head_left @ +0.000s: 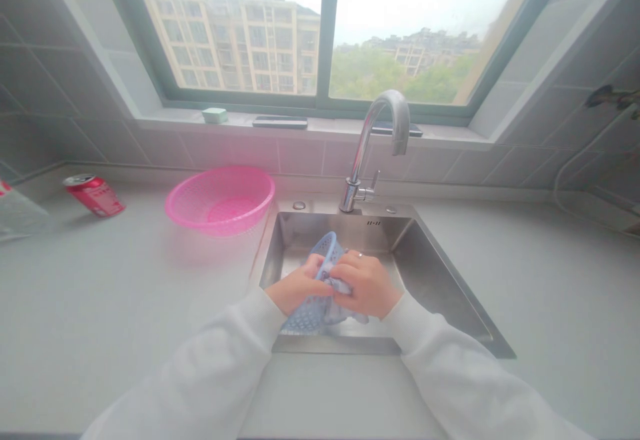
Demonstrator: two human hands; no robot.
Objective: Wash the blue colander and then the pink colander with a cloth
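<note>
A blue plastic basket (305, 315) with a perforated wall is tilted up on its side inside the steel sink (440, 287). My left hand (299, 285) grips its rim, thumb reaching toward the cloth. Bunched in my right hand (367, 283) is a pale, patterned cloth (343, 287), pressed against the basket's rim; part of it hangs below my fingers. Both hands are close together over the sink, and the basket's lower part is partly covered by my left hand. Above and behind them curves the chrome faucet (367, 140); no water shows at its spout.
To the left of the sink, a pink plastic basket (220, 200) stands on the white counter (165, 333). Further left are a red can (95, 195) and a clear plastic item (17, 213). On the windowsill lie a green block (215, 115) and a dark flat object (280, 122).
</note>
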